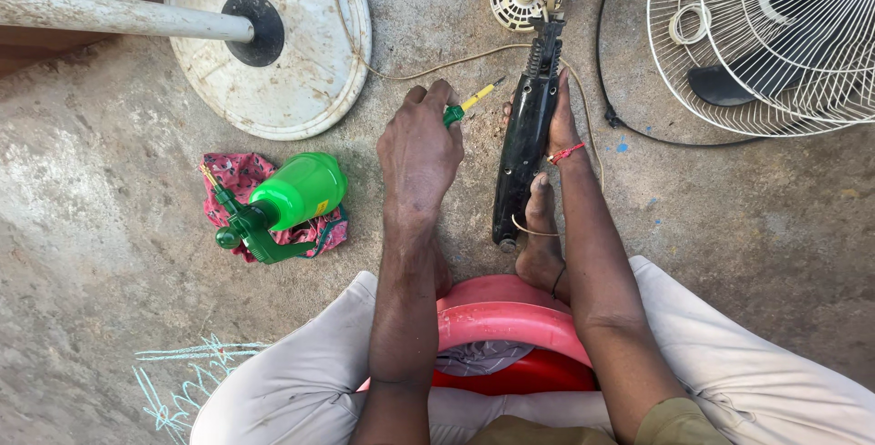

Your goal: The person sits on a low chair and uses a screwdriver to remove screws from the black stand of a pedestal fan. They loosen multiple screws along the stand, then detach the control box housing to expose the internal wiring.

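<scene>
Now our left hand (419, 149) grips green screwdriver (467, 105) at frame middle; right hand (558, 126) holds black fan neck (527, 149). Tip could slip, poke foot (540, 245).

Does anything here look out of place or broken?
Yes. The fan is in pieces: its wire guard lies flat on the floor, the round base lies tipped over, and the black column lies pinned under a bare foot. A green spray bottle lies toppled on a rag.

A green-handled screwdriver (467, 104) is gripped in the left hand (419, 149), while a black fan housing (527, 149) is steadied by the right hand (561, 126) and a foot (540, 235); a green spray bottle (287, 197) is seen lying on a pink cloth (235, 176)
</scene>
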